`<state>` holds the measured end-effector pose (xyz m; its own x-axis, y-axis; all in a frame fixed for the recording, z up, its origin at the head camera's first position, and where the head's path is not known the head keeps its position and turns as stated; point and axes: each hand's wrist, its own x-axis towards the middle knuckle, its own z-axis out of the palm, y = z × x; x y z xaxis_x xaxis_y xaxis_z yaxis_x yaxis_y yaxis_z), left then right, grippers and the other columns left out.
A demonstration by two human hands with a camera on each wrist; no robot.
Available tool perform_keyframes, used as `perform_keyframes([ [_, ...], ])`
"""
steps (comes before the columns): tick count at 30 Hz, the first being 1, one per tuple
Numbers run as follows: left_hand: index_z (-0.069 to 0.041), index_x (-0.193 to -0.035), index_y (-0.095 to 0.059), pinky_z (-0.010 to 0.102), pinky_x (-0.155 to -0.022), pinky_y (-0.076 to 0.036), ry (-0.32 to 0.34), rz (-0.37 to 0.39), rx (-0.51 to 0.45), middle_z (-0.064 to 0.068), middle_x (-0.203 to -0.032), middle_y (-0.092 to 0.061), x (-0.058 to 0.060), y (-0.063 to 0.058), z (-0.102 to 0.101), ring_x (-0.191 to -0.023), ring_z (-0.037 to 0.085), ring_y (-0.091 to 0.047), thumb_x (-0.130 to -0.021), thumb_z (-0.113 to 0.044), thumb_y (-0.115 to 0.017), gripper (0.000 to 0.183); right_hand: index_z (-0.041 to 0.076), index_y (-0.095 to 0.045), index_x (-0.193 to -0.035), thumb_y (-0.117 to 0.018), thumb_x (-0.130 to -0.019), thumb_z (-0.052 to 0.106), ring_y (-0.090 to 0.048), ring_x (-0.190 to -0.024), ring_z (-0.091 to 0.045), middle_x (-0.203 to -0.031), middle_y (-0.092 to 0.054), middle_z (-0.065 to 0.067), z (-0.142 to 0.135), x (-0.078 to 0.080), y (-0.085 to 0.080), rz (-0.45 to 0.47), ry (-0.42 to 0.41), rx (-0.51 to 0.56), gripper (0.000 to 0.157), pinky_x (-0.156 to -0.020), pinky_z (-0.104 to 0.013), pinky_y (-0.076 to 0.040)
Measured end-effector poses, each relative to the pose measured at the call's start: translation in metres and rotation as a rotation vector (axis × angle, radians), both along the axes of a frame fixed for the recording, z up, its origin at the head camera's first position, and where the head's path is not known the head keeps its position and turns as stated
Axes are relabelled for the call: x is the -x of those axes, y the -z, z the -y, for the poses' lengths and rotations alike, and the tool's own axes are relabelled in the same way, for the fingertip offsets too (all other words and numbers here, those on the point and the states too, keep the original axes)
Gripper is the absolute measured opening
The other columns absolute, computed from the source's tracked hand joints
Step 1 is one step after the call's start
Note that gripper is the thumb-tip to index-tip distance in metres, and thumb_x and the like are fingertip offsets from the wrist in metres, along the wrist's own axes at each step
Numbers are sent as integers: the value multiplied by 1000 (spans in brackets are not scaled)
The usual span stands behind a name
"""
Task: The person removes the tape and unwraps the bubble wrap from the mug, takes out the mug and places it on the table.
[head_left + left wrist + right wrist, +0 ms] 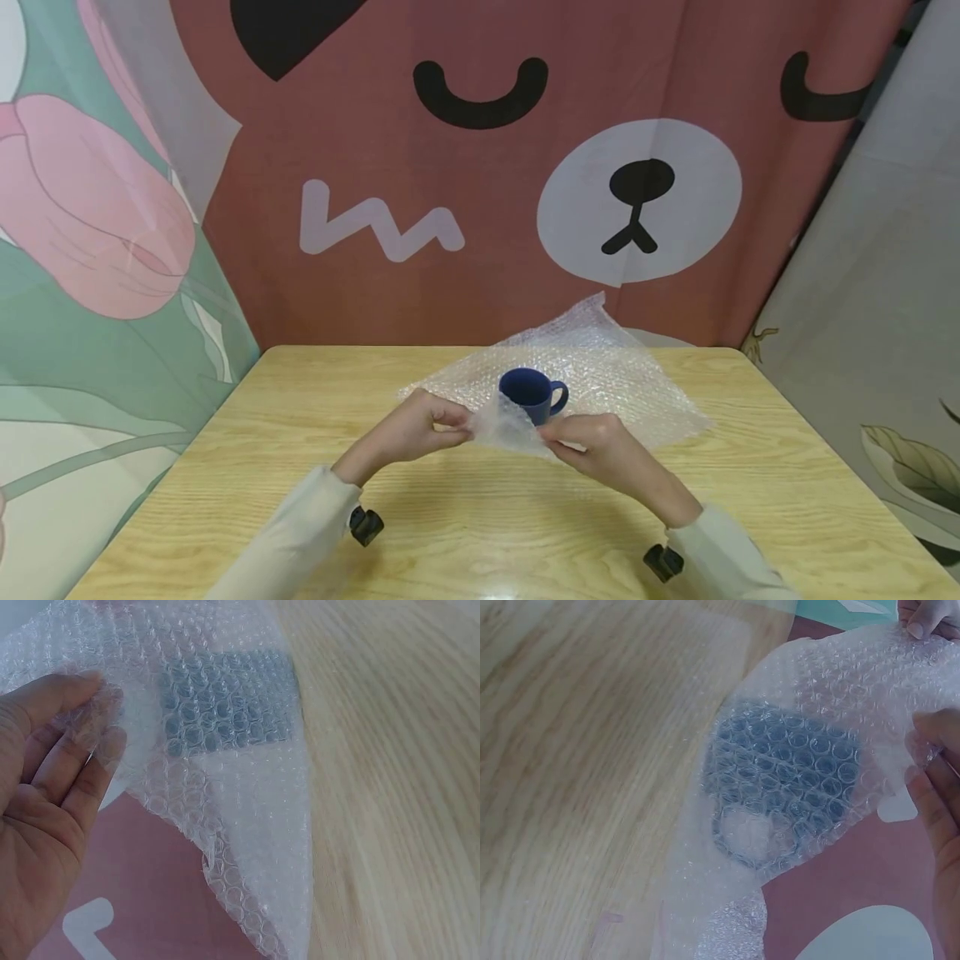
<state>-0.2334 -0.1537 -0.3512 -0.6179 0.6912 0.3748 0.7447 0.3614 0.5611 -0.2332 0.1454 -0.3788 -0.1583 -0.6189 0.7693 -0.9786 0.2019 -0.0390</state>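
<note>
A dark blue mug [529,395] stands upright on a sheet of bubble wrap [615,379], its handle toward the right. The near part of the sheet is lifted in front of the mug. My left hand [426,427] pinches this raised part on the left, between thumb and fingers. On the right, my right hand [600,450] pinches it close by the mug's lower side. In the left wrist view the mug [229,701] shows blurred through the bubbles beside the left hand [56,765]. The right wrist view shows the mug [787,769] and its handle behind the wrap, near the right hand [937,772].
The sheet lies on a light wooden table [337,375], and its far corner stands up against the brown bear-print curtain [360,300] behind. Flower-print cloth [97,217] hangs at the left, and a pale leaf-print cloth [870,333] at the right.
</note>
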Motion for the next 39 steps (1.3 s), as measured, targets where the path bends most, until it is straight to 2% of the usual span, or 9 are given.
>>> perform_keyframes([
  [4, -15, -80, -70, 25, -69, -53, 41, -38, 32, -12, -78, -66, -4, 1, 1, -74, -3, -57, -89, -5, -69, 14, 4, -75, -95, -54, -100, 18, -70, -81, -16, -91, -73, -6, 1, -3, 2, 1, -40, -44, 26, -74, -20, -54],
  [8, -15, -77, -65, 24, -80, -53, 88, -56, 68, -12, -78, -64, -7, 3, 2, -85, -1, -62, -89, -5, -69, 16, 4, -75, -98, -67, -92, 7, -70, -84, -15, -93, -73, -5, 0, -5, 5, 28, -74, -114, 10, -75, -19, -53],
  [12, -11, -89, -71, 28, -78, -54, 100, -68, 151, -6, -89, -69, -7, 6, 4, -85, 0, -61, -90, -7, -67, 6, 5, -74, -101, -78, -73, -8, -69, -88, -15, -97, -73, -5, -1, -7, 8, 41, -70, -165, 31, -78, -19, -53],
  [15, -4, -105, -73, 30, -79, -54, 88, -79, 229, 2, -101, -71, -7, 10, 6, -89, 4, -62, -90, -8, -66, 16, 6, -74, -102, -78, -67, -12, -69, -89, -15, -99, -73, -4, -3, -7, 10, 50, -34, -220, 39, -78, -19, -53],
  [21, 2, -113, -70, 29, -88, -51, 77, -77, 324, 13, -113, -68, -11, 14, 8, -105, 17, -63, -90, -8, -65, 26, 5, -74, -102, -77, -69, -9, -69, -89, -13, -99, -73, -3, -10, -6, 15, 80, 11, -329, 36, -78, -19, -53],
  [25, 2, -111, -71, 24, -81, -51, 91, -70, 346, 13, -108, -69, -13, 17, 9, -88, 8, -61, -89, -6, -65, 25, 5, -75, -100, -76, -71, -10, -69, -89, -11, -98, -73, -2, -12, -7, 19, 102, 7, -350, 32, -77, -18, -53],
  [28, 1, -110, -72, 21, -78, -50, 108, -42, 357, 9, -106, -70, -15, 19, 9, -83, 4, -59, -88, -5, -66, 23, 5, -76, -100, -74, -72, -11, -69, -89, -11, -98, -73, -2, -14, -8, 21, 112, -2, -356, 32, -78, -18, -52],
  [33, -1, -110, -73, 23, -88, -49, 104, 27, 381, 8, -111, -69, -19, 23, 9, -104, 12, -62, -88, -5, -67, 22, 6, -76, -100, -72, -71, -14, -68, -90, -10, -98, -73, -2, -15, -11, 26, 132, -27, -346, 34, -79, -17, -52],
  [39, -1, -107, -74, 20, -87, -49, 102, 45, 389, 7, -109, -69, -21, 28, 8, -102, 10, -62, -87, -3, -67, 21, 8, -76, -100, -74, -71, -11, -68, -90, -8, -97, -73, 0, -15, -14, 31, 124, -28, -370, 34, -79, -17, -51],
])
